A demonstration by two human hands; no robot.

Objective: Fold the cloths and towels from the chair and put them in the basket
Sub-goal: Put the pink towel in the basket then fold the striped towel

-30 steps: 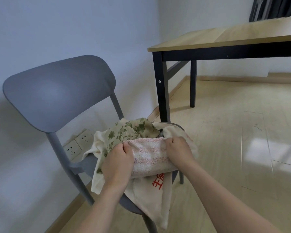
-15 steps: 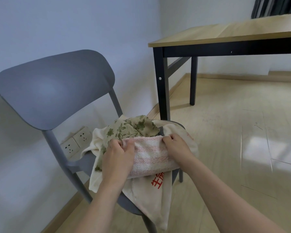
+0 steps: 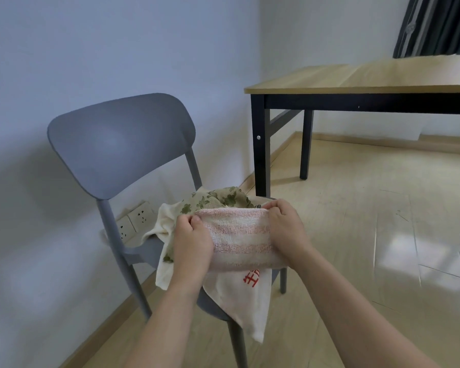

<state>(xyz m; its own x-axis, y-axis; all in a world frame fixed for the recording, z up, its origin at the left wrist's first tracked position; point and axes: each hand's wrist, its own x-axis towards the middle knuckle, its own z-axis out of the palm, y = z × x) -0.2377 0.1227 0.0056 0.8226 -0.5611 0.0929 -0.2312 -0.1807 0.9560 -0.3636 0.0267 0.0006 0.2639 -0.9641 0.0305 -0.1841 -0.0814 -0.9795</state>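
A pink and white striped towel (image 3: 238,239), folded into a band, lies on the cloth pile on the grey chair (image 3: 122,144). My left hand (image 3: 190,244) grips its left end and my right hand (image 3: 283,231) grips its right end, fingers pinching the far edge. Under it lie a green leaf-patterned cloth (image 3: 218,199) and a cream towel with red characters (image 3: 243,296) that hangs over the seat's front edge. No basket is in view.
A wooden table with black legs (image 3: 260,144) stands right behind the chair. White wall sockets (image 3: 134,221) sit low on the wall behind the seat. Dark curtains (image 3: 433,25) hang at the top right. Wooden floor spreads out to the right.
Both hands have slid along the pink towel to its far corners and now pinch its upper edge. The view has shifted right and tilted up a little.
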